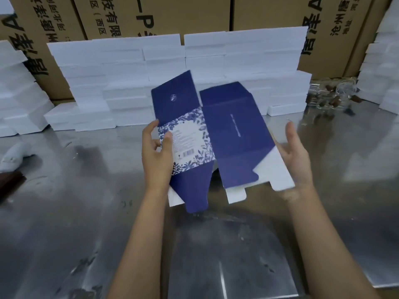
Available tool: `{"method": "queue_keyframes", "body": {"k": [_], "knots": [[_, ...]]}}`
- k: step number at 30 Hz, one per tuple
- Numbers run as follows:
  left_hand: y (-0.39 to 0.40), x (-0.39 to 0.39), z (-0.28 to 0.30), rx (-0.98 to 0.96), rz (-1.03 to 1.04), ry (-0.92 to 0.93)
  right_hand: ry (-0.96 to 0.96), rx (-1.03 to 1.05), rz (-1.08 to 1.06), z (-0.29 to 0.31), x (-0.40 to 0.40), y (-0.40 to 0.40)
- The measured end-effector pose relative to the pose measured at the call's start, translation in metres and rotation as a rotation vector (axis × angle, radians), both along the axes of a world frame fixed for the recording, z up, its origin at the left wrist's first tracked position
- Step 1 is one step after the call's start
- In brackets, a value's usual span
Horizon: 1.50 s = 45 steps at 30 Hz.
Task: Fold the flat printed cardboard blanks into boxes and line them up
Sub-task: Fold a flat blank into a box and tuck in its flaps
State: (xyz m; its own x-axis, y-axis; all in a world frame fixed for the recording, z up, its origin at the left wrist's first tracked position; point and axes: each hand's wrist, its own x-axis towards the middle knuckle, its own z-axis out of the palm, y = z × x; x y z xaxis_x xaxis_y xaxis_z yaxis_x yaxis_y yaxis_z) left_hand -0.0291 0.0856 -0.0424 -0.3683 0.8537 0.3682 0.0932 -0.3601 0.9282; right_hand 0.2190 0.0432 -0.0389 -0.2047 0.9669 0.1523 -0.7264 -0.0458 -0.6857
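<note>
Head view, nearest to farthest. Two bare forearms reached forward over a reflective metal table (64,212). The left hand (156,152) gripped the left edge of a printed cardboard blank (216,139), thumb curled onto the floral label panel and fingers behind it. The right hand (295,156) was spread, fingers nearly straight, palm against the blank's right edge; it supported rather than clasped the card. The blank was held above the table, between the hands, partly opened: a dark blue panel faced the camera on the right, the leaf-patterned panel with small text and a barcode sat on the left, and blue and white flaps hung free at the near and far ends. No flap was yet tucked, so the folding appeared to be at an early stage.

At the left table edge lay a grey cloth (15,156). Beyond the blank stood stacks of white foam blocks (129,83), with clear glass items (332,93) to the right and brown shipping cartons (194,14) behind.

Likely faults from here: with only an open palm on the right, the card could slip or spring flat again; uneven squeezing could crease a panel off its score line; loose end flaps could bend backward.
</note>
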Motion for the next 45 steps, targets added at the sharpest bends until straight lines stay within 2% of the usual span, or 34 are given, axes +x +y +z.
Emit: {"method": "queue_keyframes", "body": {"k": [2,5,11,13,19,23,24,25,27,30,33,40,45], "knots": [[-0.012,0.005,-0.009,-0.066,-0.015,-0.080,0.068,0.007,0.068,-0.004,-0.006,-0.012],[-0.033,0.019,-0.015,-0.097,-0.081,-0.155,0.023,-0.029,0.103,-0.013,-0.024,-0.029],[-0.069,0.029,-0.024,-0.166,-0.282,-0.227,-0.247,-0.075,-0.019,-0.023,-0.045,-0.057],[-0.078,0.026,-0.022,-0.106,-0.166,-0.186,-0.314,-0.061,0.015,-0.024,-0.047,-0.063],[-0.084,0.014,-0.016,0.264,0.110,0.152,-0.478,-0.010,0.093,-0.023,-0.048,-0.066],[-0.081,0.005,-0.013,0.368,0.192,0.131,-0.540,-0.050,0.151,-0.021,-0.049,-0.059],[-0.079,0.003,-0.012,0.371,0.183,0.108,-0.521,-0.072,0.223,-0.019,-0.048,-0.056],[-0.078,0.002,-0.011,0.354,0.161,0.066,-0.501,-0.067,0.284,-0.018,-0.048,-0.052],[-0.075,0.000,-0.010,0.255,0.110,-0.044,-0.582,-0.006,0.315,-0.019,-0.052,-0.047],[-0.068,-0.004,-0.009,0.072,0.056,-0.172,-0.691,0.072,0.254,-0.031,-0.052,-0.036],[-0.062,-0.011,-0.005,0.003,0.003,-0.266,-0.742,0.167,0.216,-0.041,-0.047,-0.031],[-0.055,-0.025,-0.006,0.004,-0.062,-0.273,-0.908,0.288,0.089,-0.042,-0.063,-0.026],[-0.053,-0.024,-0.010,-0.029,-0.046,-0.278,-1.004,0.367,-0.171,-0.050,-0.078,-0.025]]}}
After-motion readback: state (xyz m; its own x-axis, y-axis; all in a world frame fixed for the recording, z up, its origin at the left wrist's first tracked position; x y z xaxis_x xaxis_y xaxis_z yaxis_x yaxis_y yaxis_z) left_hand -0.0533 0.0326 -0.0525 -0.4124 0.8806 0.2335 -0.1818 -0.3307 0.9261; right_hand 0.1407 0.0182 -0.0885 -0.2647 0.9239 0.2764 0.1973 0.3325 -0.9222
